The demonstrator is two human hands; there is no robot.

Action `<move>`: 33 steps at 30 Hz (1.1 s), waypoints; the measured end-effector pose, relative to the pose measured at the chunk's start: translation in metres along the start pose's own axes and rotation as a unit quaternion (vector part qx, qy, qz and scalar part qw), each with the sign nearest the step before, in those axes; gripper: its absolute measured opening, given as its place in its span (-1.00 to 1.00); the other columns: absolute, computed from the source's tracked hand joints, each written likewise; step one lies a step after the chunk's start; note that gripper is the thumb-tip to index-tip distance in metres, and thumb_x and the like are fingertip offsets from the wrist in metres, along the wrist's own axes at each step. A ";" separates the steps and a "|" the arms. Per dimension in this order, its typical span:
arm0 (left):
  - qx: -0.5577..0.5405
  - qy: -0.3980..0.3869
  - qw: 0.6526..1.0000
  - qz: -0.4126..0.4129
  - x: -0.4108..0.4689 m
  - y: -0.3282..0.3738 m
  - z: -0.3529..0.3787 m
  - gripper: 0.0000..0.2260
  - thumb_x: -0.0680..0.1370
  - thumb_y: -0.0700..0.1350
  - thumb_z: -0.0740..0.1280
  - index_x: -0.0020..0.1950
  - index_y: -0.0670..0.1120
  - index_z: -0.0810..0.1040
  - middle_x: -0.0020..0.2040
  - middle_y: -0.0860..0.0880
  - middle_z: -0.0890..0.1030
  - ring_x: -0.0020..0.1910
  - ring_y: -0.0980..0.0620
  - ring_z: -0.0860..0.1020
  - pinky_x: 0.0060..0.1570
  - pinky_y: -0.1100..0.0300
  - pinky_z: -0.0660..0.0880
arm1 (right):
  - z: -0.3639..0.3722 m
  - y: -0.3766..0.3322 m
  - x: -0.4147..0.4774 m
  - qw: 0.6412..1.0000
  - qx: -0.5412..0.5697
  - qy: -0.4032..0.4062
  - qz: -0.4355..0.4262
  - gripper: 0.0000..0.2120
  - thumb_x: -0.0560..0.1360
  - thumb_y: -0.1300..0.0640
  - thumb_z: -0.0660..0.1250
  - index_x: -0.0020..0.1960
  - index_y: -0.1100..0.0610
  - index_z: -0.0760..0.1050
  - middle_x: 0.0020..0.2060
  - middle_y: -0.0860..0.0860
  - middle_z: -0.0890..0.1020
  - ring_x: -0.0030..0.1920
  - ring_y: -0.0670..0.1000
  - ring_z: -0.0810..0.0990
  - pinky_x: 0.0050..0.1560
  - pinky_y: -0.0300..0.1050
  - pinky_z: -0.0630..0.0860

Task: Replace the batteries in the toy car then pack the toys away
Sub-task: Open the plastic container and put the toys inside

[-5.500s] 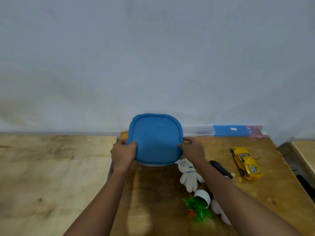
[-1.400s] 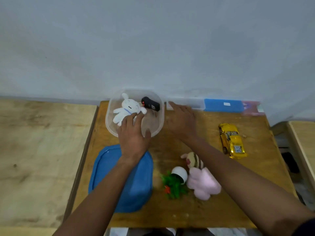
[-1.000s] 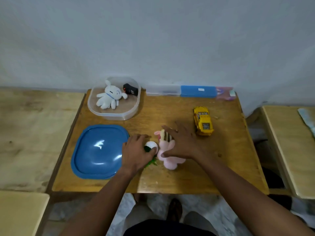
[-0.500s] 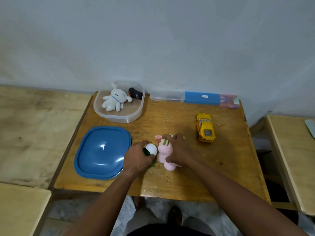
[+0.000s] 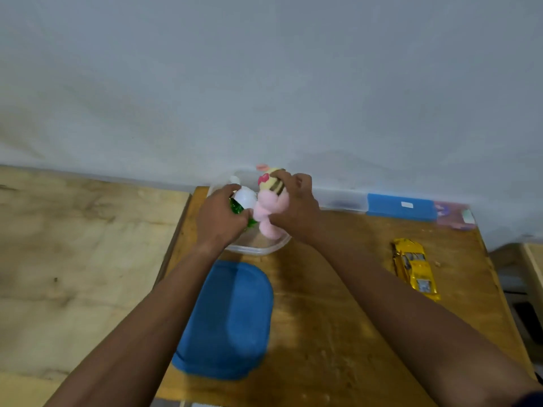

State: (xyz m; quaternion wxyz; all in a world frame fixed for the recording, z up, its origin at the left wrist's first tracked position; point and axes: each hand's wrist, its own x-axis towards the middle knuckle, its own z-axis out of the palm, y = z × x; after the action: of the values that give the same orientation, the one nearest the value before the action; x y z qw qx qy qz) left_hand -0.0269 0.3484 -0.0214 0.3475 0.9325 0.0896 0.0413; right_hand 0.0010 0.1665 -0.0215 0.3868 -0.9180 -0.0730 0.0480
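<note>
**Both hands hold toys above the clear tub**

The fingers [image 5: 293, 180] of the right hand [image 5: 293, 208] are curled round the pink plush [image 5: 269, 210], clasping it at the striped yellow head, so that the pink body and legs hang down to the left of the palm. Just beside it, touching or almost touching, the left hand [image 5: 220, 220] grips the toy plant [image 5: 244, 198]. Finger and thumb close on its white pot, and green leaves show between them.

Both toys are held over the clear tub [image 5: 260, 248], which stands at the far left of the table [image 5: 323, 318]; the plush's feet reach down to about the level of its rim. The hands hide what lies inside the tub, apart from a small white shape at its far edge that is too little to make out.

Near of the tub lies the blue lid [image 5: 226, 321], flat on the table between the two forearms. The yellow toy car [image 5: 415, 268] rests on the table at the right — well apart from the tub and from both hands.

Along the table's far edge, against the wall [image 5: 264, 83], lie a clear case [image 5: 342, 199] and, to its right, a blue box [image 5: 401, 210]. Left of the table is another wooden surface [image 5: 73, 259].
</note>
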 end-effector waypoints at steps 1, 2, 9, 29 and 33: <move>0.023 -0.027 0.999 0.001 0.012 -0.008 -0.001 -0.49 0.39 -0.03 0.50 0.33 -0.02 0.55 0.20 -0.05 0.65 0.15 -0.10 0.59 -0.01 0.13 0.48 | 0.009 -0.001 0.011 0.999 -0.035 -0.022 -0.005 -0.19 0.26 0.11 0.51 0.38 -0.22 0.21 0.25 0.04 0.21 0.12 0.14 0.48 0.07 -0.06 0.49; 0.051 -0.062 0.997 0.008 0.022 -0.016 0.000 -0.52 0.39 -0.03 0.49 0.31 -0.01 0.57 0.16 -0.06 0.67 0.12 -0.12 0.61 -0.08 0.13 0.48 | 0.018 0.000 0.019 0.996 -0.075 -0.053 -0.010 -0.17 0.27 0.08 0.51 0.40 -0.24 0.17 0.26 0.06 0.20 0.16 0.16 0.46 0.09 -0.02 0.52; 0.131 -0.211 0.967 0.065 0.048 -0.054 0.033 -0.58 0.43 0.05 0.46 0.28 0.05 0.60 0.06 -0.07 0.68 0.04 -0.10 0.63 -0.17 0.15 0.44 | 0.046 0.007 0.035 0.944 -0.263 -0.194 -0.038 -0.18 0.45 -0.01 0.44 0.55 -0.23 0.04 0.37 0.23 0.24 0.24 0.30 0.46 -0.01 0.02 0.50; 0.028 0.102 0.994 0.026 -0.073 -0.079 0.007 -0.51 0.48 0.09 0.40 0.34 -0.11 0.53 0.33 -0.17 0.53 0.29 -0.17 0.49 0.21 -0.04 0.45 | 0.081 0.027 -0.113 0.983 -0.033 0.155 0.089 -0.74 0.50 -0.04 0.31 0.16 0.02 0.49 0.08 0.00 0.51 0.05 -0.03 0.47 -0.09 -0.08 0.51; 0.049 0.062 0.987 -0.139 -0.136 -0.108 0.006 -0.44 0.50 0.11 0.40 0.43 -0.11 0.44 0.38 -0.22 0.48 0.34 -0.28 0.45 0.25 -0.17 0.42 | 0.113 0.052 -0.176 0.976 -0.014 -0.003 0.216 -0.57 0.51 -0.09 0.34 0.32 0.06 0.47 0.21 0.10 0.52 0.18 0.15 0.53 0.09 -0.03 0.48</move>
State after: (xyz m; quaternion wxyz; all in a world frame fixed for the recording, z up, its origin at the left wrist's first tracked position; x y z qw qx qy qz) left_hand -0.1747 0.3986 -0.0987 0.2980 0.9224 0.2413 0.0458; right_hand -0.1841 0.1799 -0.1322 0.3544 -0.9172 0.1256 0.1320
